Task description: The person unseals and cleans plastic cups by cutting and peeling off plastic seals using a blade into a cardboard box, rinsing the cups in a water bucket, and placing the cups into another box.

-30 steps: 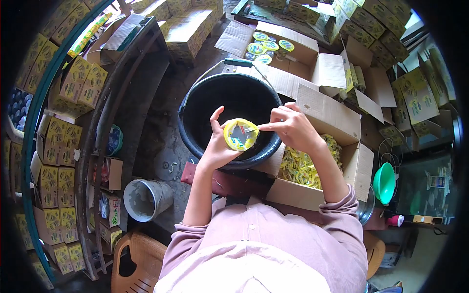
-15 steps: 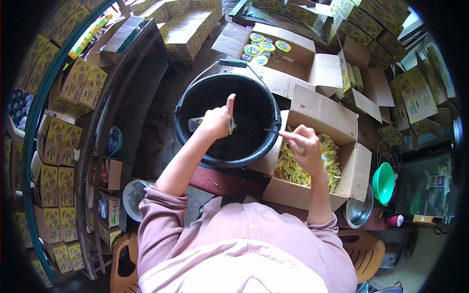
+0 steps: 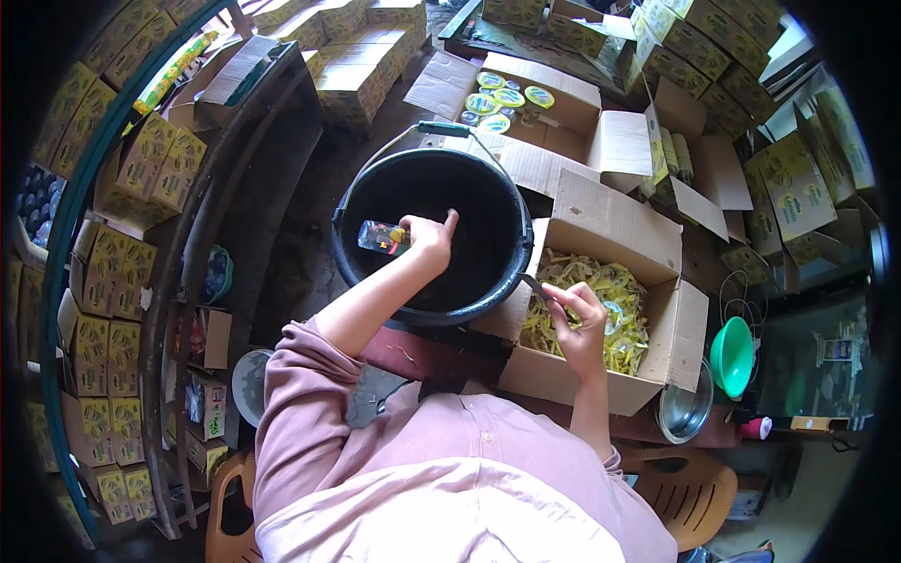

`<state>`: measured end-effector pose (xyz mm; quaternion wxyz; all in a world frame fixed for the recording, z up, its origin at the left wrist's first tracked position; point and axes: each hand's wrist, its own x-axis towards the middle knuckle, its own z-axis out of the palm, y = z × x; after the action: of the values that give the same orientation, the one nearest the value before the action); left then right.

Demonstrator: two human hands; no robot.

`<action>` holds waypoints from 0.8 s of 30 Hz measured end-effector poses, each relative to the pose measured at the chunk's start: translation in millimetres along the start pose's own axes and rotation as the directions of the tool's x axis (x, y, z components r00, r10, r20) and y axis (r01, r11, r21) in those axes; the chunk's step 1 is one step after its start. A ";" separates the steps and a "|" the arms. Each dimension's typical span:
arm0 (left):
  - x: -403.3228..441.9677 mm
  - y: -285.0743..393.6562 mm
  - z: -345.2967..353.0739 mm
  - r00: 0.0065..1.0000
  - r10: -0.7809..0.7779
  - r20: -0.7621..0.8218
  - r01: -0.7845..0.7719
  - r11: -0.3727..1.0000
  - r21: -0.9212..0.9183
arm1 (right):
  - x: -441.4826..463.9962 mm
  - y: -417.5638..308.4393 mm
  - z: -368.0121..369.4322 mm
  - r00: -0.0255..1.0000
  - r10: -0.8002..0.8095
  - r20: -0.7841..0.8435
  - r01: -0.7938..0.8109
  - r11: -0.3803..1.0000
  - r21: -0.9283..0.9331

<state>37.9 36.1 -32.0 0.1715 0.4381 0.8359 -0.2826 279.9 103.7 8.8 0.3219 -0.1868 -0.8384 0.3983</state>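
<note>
My left hand point(image 3: 429, 244) is over the black bucket point(image 3: 522, 183), closed around a small clear plastic container point(image 3: 380, 236) with a dark, coloured label. The container lies sideways above the bucket's dark inside, and my fingers hide one end of it. Just outside the bucket's right rim, my right hand point(image 3: 580, 324) pinches a small knife point(image 3: 533, 283), its blade pointing up and left toward the rim. Below that hand stands an open cardboard box point(image 3: 610, 211) holding a heap of yellow plastic scraps point(image 3: 601, 272).
Another open carton point(image 3: 572, 89) behind holds several yellow-lidded cups point(image 3: 508, 97). At right are a green bowl point(image 3: 732, 357) and a clear basin point(image 3: 684, 413). Shelves with printed yellow boxes point(image 3: 113, 357) line the left side. A white bucket point(image 3: 250, 385) sits low at left.
My left hand has turned, showing more of the container; a yellow-green piece beside it is no longer visible. My right hand has moved down, drawing the knife back from over the bucket's rim.
</note>
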 end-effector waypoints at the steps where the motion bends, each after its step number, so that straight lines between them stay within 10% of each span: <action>1: -0.5 1.7 0.1 1.000 0.005 -0.007 -0.005 1.000 0.000 | -1.3 -1.0 -0.3 1.000 0.007 -0.006 -0.007 1.000 0.000; 24: -12.0 -12.1 2.0 0.980 0.092 -0.175 -0.061 0.983 0.172 | -11.0 5.3 -0.4 0.986 0.035 -0.162 -0.045 0.997 -0.057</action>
<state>34.7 21.6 -23.3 0.0679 0.5068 0.8042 -0.3031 288.3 100.8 0.5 0.3745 -0.2449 -0.8174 0.3627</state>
